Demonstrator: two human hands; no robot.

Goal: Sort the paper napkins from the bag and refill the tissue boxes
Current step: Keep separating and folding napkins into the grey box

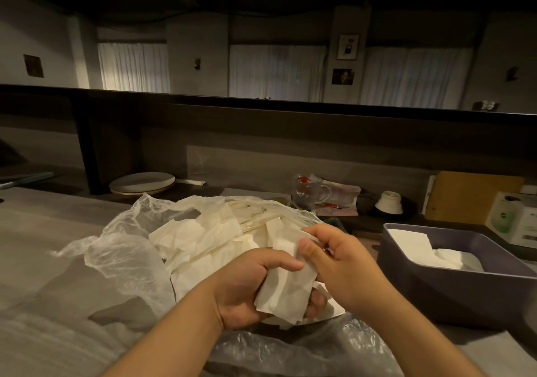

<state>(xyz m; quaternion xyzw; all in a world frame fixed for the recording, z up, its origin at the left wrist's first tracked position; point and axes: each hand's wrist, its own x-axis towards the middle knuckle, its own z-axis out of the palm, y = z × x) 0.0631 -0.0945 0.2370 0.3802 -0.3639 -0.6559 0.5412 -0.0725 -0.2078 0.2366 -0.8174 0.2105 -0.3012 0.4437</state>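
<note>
A thin translucent white plastic bag lies open across the middle of the frame, holding a loose heap of white folded paper napkins. At the right edge a dark purple rectangular tissue box stands open-topped beside the bag, with a low layer of white napkins inside; its right side is cut off by the frame.

In the lower centre, above the bag's near edge, the left hand curls its fingers and thumb round a small bundle of folded napkins, and the right hand pinches the bundle's top edge between thumb and bent fingers.

In the dim background stand stacked pale plates and a clear glass mug; the mug's contents are unclear.
</note>
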